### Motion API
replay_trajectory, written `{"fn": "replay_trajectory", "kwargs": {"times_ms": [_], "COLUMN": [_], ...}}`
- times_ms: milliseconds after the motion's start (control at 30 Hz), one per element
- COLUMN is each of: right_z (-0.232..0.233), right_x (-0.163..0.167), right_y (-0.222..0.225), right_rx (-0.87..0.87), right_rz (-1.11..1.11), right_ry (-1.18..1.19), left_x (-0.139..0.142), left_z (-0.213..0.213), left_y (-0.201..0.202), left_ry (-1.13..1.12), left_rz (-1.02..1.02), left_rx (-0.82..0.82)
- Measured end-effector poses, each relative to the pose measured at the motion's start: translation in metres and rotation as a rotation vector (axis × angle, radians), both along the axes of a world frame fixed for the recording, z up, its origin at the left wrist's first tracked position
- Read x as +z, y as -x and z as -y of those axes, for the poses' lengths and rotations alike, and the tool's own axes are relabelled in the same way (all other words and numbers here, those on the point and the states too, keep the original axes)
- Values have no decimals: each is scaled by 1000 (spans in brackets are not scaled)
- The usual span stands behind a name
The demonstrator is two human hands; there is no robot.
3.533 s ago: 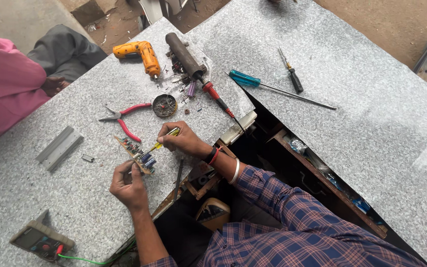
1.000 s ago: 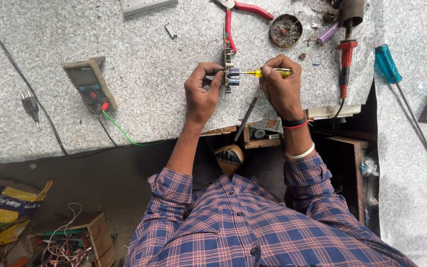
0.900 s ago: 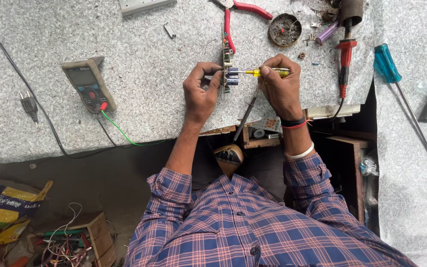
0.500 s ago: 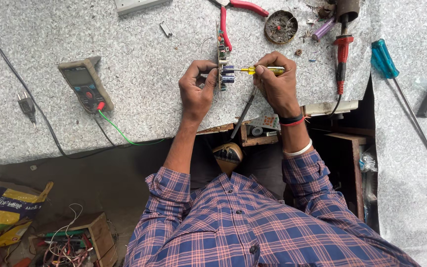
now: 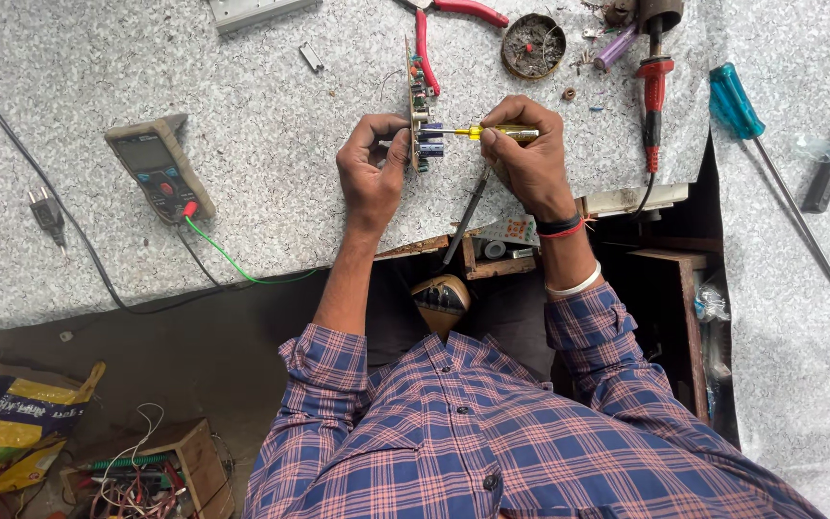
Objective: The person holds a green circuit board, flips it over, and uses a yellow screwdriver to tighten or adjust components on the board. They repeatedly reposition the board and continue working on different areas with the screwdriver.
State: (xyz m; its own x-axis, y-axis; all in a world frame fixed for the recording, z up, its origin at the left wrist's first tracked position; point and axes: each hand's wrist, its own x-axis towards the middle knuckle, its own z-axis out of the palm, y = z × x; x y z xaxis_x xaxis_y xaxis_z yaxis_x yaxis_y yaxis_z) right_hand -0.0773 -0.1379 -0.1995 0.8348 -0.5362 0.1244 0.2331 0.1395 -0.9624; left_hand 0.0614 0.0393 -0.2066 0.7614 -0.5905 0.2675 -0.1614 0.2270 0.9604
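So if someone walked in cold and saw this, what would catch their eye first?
First, the two hands at the middle of the speckled grey bench: the left hand holds a small circuit board on edge, and the right hand points a yellow-handled screwdriver at it. Next, the grey meter with its green wire lying to the left, and the big teal-handled screwdriver to the right.
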Motion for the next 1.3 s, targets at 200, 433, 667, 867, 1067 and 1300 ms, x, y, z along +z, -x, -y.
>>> {"fn": "replay_trajectory", "kwargs": {"times_ms": [200, 433, 667, 867, 1067, 1300], "right_z": [3, 3, 2, -6, 3, 9], "right_x": [-4, -18, -6, 12, 17, 13], "right_y": [0, -5, -12, -2, 0, -1], "right_rx": [36, -5, 44, 34, 60, 79], "right_rz": [25, -137, 25, 105, 37, 77], "right_ry": [-12, -2, 324, 373, 633, 1018], "left_x": [-2, -20, -35, -29, -18, -14], "left_z": [0, -11, -21, -25, -25, -26], "left_y": [-1, -12, -27, -25, -19, -16], "left_ry": [-9, -142, -94, -98, -112, -61], "left_rz": [18, 105, 105, 79, 74, 8], "left_rx": [-1, 60, 44, 25, 16, -34]}}
